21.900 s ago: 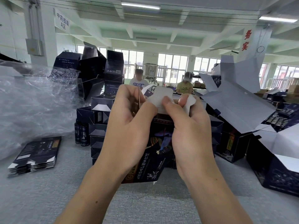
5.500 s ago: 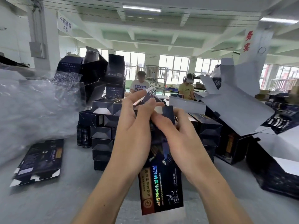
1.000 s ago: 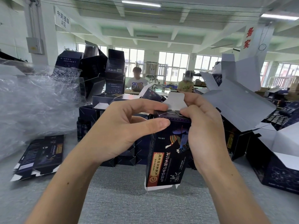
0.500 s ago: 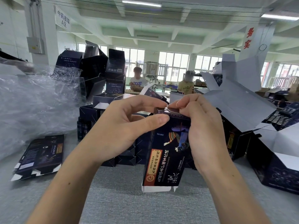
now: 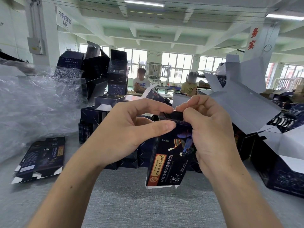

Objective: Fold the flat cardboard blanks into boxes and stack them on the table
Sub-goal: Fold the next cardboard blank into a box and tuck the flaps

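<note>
I hold a small dark printed box upright above the grey table. My left hand grips its top left edge between thumb and forefinger. My right hand curls round its right side, with the fingers pressing the top flap down. The box's bottom flaps hang unfolded. A pile of flat dark blanks lies at the left. Behind my hands stand stacked folded boxes.
Crumpled clear plastic wrap fills the left. Large open dark cartons with white insides crowd the right. Small dark bottles stand by the stack. Two people sit at a far table.
The white top flap that stood up a second ago is now folded down and tucked into the box top. The box sits slightly lower in my hands.
</note>
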